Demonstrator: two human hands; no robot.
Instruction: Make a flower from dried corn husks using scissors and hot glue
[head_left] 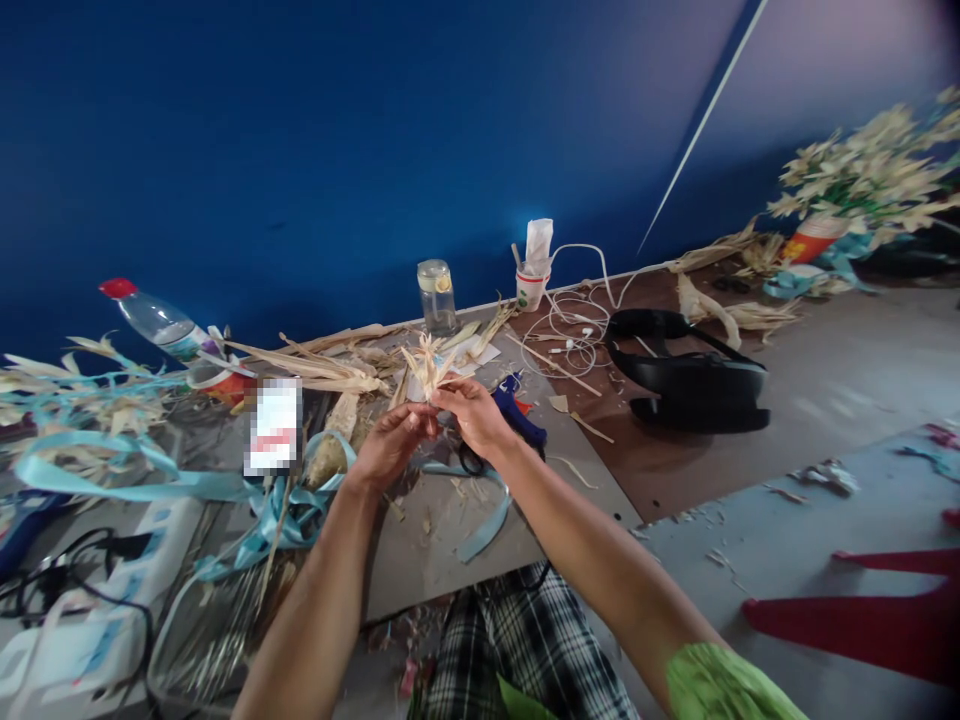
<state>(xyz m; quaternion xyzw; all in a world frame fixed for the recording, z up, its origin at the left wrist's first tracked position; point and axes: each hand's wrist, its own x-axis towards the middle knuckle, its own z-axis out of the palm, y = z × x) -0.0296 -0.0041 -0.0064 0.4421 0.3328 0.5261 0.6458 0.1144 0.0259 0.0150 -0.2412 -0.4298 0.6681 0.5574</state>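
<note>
Both my hands meet above the grey table (442, 540), holding a small flower made of dried corn husk (427, 367). My left hand (390, 443) is closed round the flower's base from below. My right hand (474, 412) pinches the husk strips just under the petals. A blue glue gun (519, 410) lies right behind my right hand. Black scissors (471, 460) lie partly hidden under my right wrist. Light blue ribbon (180, 482) trails over the table to the left.
Loose corn husks (315, 368), a plastic bottle with a red cap (161, 320), a glass jar (437, 295), a paper cup (531, 287), white earphones (570, 335) and a black bag (686, 375) sit further back. A white power strip (90, 600) lies at the left. Husk flowers in a pot (862, 180) stand at the far right. A red stool (870, 615) is at the lower right.
</note>
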